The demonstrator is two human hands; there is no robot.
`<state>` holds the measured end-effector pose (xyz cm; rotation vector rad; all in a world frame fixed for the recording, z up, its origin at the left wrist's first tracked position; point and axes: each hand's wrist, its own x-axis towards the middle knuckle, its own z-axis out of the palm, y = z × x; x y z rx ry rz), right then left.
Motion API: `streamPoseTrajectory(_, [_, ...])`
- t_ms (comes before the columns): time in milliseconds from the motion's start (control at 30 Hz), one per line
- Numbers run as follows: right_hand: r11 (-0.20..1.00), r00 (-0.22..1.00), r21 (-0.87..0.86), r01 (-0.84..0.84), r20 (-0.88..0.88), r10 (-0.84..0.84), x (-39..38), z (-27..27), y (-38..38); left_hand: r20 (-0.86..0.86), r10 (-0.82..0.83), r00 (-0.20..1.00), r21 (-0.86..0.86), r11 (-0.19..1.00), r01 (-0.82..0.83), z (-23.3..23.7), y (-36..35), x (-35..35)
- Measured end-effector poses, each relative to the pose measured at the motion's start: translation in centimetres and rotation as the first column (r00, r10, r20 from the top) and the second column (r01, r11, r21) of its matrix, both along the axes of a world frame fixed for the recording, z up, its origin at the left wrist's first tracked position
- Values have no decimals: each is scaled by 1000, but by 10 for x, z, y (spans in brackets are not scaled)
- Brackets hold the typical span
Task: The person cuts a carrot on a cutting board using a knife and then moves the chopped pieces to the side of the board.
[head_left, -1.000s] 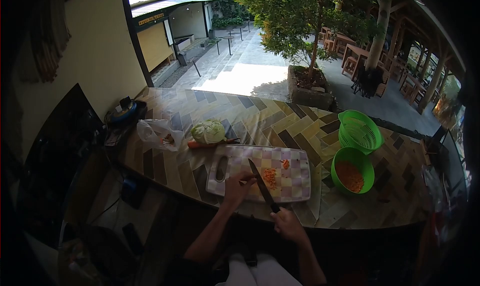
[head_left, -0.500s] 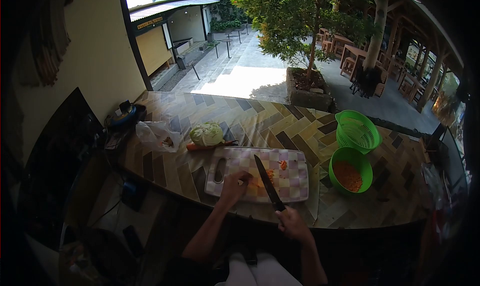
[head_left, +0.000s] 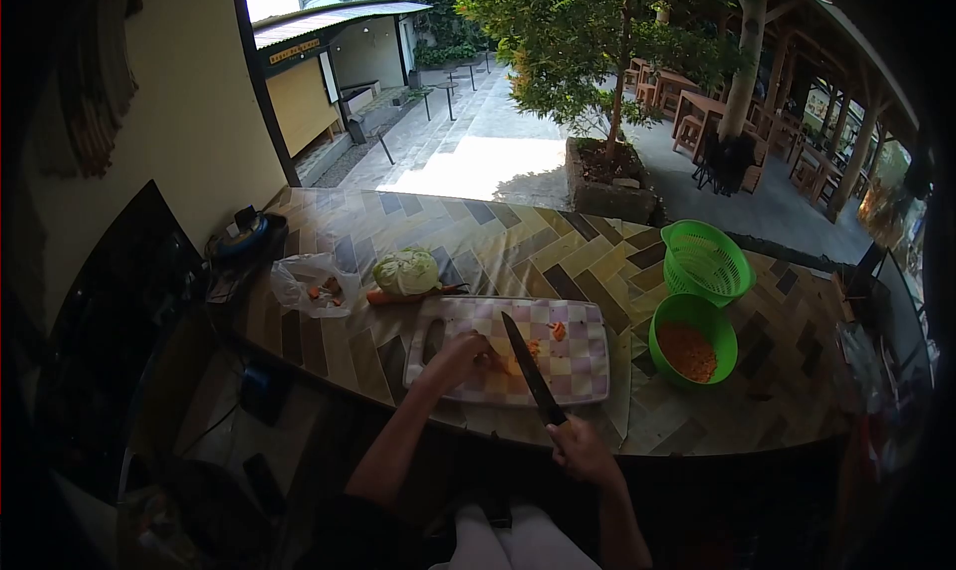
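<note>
My right hand (head_left: 580, 449) grips the handle of a large knife (head_left: 531, 369), its dark blade pointing up and away over a checkered cutting board (head_left: 583, 376). On the board's left part lies my left hand (head_left: 463, 359), fingers curled together near the blade; whatever they hold is too small to make out. Small orange pieces (head_left: 534, 349) lie beside the blade, and a few more orange bits (head_left: 558, 331) sit farther right on the board. Behind the board are a pale green cabbage (head_left: 406, 271) and an orange carrot (head_left: 390, 297).
To the right, a green bowl (head_left: 729, 343) holds chopped orange bits, with a green strainer basket (head_left: 709, 261) touching it behind. A plastic bag (head_left: 299, 289) with orange scraps is at the left on the patterned table (head_left: 518, 241). A dark screen-like panel stands far left.
My left hand has shifted slightly left and its fingers have moved on the board. The knife stays in my right hand, almost unmoved. The whole view has shifted slightly.
</note>
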<state>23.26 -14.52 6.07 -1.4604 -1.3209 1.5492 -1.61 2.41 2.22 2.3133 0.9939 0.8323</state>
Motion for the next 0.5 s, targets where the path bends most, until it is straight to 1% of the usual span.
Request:
streamPoseTrajectory(67, [1000, 1000, 7, -5, -19, 5, 1, -3, -1, -65, 14, 998, 4, 1000, -13, 4, 2, 1])
streamPoseTrajectory(167, [1000, 999, 15, -4, -32, 5, 2, -4, -1, 92, 121, 988, -140, 984, -108, 13, -4, 4])
streamPoseTrajectory(267, [1000, 1000, 3, 11, -2, -11, 4, 0, -2, 199, 158, 967, -226, 968, -112, 11, -8, 10])
streamPoseTrajectory(367, [1000, 1000, 4, -2, 10, 2, 4, -2, -1, 10, 221, 975, -166, 962, -216, 14, -14, 14])
streamPoseTrajectory(467, [1000, 1000, 14, 5, 17, -5, 4, -2, -1, 162, 185, 969, -249, 958, -141, -2, -11, 10])
streamPoseTrajectory(500, [1000, 1000, 20, 7, 22, -8, 2, -1, -1, 166, 167, 972, -221, 967, -128, -1, -12, 10])
